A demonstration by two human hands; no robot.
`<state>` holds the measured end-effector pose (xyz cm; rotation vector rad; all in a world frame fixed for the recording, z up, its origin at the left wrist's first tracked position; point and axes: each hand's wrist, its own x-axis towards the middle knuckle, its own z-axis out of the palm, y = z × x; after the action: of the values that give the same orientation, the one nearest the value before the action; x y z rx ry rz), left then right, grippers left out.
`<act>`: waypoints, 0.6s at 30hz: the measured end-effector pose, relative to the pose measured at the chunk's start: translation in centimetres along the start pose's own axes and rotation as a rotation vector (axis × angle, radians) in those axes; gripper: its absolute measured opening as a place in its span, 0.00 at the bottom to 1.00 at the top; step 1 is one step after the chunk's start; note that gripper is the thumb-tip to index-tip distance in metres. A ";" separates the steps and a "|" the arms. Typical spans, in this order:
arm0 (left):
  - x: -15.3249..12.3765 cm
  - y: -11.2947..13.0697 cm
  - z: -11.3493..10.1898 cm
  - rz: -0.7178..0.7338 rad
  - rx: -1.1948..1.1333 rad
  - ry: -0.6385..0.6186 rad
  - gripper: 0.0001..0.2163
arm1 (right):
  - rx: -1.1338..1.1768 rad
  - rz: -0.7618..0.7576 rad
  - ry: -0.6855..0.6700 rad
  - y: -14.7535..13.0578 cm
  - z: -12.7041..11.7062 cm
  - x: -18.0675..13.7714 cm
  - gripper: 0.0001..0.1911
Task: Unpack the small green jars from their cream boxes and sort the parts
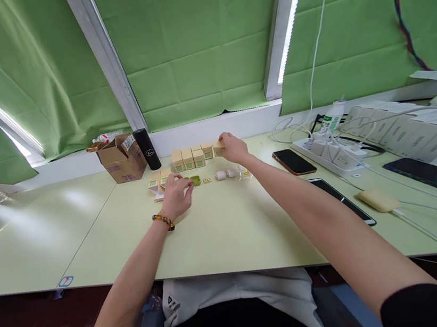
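Note:
My left hand (177, 197), with a beaded bracelet on the wrist, has thumb and forefinger pinched at the left edge of a small green case (195, 180). Farther back, my right hand (234, 147) has its fingers closed on a small cream box (217, 148). That box is at the right end of a row of similar boxes (188, 158). Between the hands lie tiny gold-coloured pieces (207, 180) and two pale pink-white cylinders (220, 175). A clear item with yellow in it (244, 173) is under my right wrist. More cream boxes (154, 181) stand behind my left hand, partly covered.
At the back left stand an open cardboard box (122, 160) and a black cylinder (147, 149). Phones (294, 162), a white power strip (328, 155) with cables, a cream charging case (378, 200) and white boxes (399, 126) occupy the right side. The table's front edge is near my lap.

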<state>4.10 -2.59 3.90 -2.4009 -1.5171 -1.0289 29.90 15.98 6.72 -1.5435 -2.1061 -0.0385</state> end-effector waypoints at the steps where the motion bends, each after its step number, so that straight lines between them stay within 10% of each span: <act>1: 0.1 -0.2 -0.1 -0.022 -0.002 0.030 0.09 | 0.100 -0.007 0.053 -0.5 -0.9 -1.0 0.20; 10: 0.0 1.2 -0.2 -0.094 -0.174 0.033 0.12 | 0.538 -0.266 -0.100 -7.0 -2.4 -15.8 0.25; 18: -0.4 1.0 0.4 -0.204 -0.361 -0.273 0.26 | 0.760 -0.195 -0.189 -4.5 1.5 -17.9 0.47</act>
<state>5.05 -3.24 3.59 -2.7724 -1.8357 -1.1380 29.07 -0.89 -0.90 -0.9074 -2.0423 0.7722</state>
